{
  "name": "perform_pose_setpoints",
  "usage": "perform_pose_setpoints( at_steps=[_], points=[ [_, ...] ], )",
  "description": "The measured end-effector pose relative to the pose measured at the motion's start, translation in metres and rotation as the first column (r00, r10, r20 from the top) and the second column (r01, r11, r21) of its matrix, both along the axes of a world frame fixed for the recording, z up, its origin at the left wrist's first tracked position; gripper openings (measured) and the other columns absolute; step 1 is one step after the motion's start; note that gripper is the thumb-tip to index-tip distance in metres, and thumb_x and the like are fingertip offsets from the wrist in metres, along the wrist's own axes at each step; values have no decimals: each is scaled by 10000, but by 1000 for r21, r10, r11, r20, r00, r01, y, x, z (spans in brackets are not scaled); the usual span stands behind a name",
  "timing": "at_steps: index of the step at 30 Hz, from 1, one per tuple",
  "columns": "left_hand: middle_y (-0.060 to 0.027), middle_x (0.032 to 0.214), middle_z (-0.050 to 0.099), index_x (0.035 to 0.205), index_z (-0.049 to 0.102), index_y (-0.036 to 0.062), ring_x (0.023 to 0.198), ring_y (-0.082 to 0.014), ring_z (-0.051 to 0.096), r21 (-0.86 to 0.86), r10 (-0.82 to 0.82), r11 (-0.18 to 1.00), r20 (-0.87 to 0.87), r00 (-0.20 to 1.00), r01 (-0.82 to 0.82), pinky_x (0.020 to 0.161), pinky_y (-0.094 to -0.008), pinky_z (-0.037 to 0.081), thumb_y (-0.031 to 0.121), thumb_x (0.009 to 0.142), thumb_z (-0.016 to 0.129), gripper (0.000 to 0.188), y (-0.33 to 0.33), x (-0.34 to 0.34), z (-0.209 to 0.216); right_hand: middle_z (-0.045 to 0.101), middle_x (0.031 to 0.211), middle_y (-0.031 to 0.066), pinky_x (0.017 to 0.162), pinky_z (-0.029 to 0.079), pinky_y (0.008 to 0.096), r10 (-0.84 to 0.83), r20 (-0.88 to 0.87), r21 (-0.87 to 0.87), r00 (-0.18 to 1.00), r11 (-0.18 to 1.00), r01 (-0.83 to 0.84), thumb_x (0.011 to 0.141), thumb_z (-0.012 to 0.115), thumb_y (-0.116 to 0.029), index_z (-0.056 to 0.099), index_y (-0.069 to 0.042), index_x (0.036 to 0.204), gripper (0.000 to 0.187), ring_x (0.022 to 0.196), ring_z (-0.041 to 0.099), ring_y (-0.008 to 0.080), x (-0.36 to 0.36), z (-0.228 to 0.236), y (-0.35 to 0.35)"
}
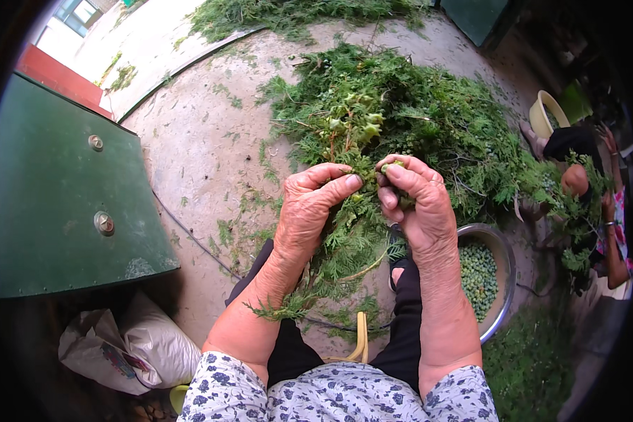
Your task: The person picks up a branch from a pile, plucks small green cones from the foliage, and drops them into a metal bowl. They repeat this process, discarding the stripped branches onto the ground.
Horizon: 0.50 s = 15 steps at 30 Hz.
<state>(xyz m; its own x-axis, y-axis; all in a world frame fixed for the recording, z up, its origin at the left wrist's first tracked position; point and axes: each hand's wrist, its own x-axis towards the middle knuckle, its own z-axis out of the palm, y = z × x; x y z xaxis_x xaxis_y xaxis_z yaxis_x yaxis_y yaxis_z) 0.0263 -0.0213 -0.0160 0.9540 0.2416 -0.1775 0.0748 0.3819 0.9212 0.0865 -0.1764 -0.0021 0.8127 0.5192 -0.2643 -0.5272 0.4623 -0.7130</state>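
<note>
My left hand (pixel 320 197) pinches a leafy evergreen sprig (pixel 348 137) between thumb and forefinger. Pale green cones show on the sprig's upper end, and its feathery leaves hang down toward my lap. Close beside it, my right hand (pixel 415 190) is closed with thumb and forefinger around a small green cone (pixel 394 166). Just beyond both hands lies a big heap of cut evergreen branches (pixel 429 112). By my right forearm stands a metal basin (pixel 505 281) with many small green cones (pixel 477 278) in it.
A green metal door (pixel 70 183) stands at the left, with white sacks (pixel 155 344) below it. A dark cable (pixel 197 239) runs across the floor. On the right another person (pixel 615 211) sits among branches, near a cream basin (pixel 547 105). More branches (pixel 295 14) lie at the back.
</note>
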Motion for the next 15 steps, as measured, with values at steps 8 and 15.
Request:
perform_pose_setpoints(
  at_steps=[8,15],
  points=[
    [8,810,619,972,629,-13,725,-43,528,135,142,979,90,986,-153,643,-191,440,110,827,660,192,-2,1,-6,598,764,26,478,410,182,145,184,-187,972,976,-110,809,608,-51,582,-11,1024,220,634,562,69,-7,3,5],
    [-3,830,622,988,623,-17,739,-51,531,220,136,963,117,984,-159,654,-201,444,109,826,658,208,-4,1,-7,568,715,-13,483,382,157,215,243,-385,946,916,-109,790,667,-103,610,-14,965,205,575,493,27,-13,5,14]
  ],
)
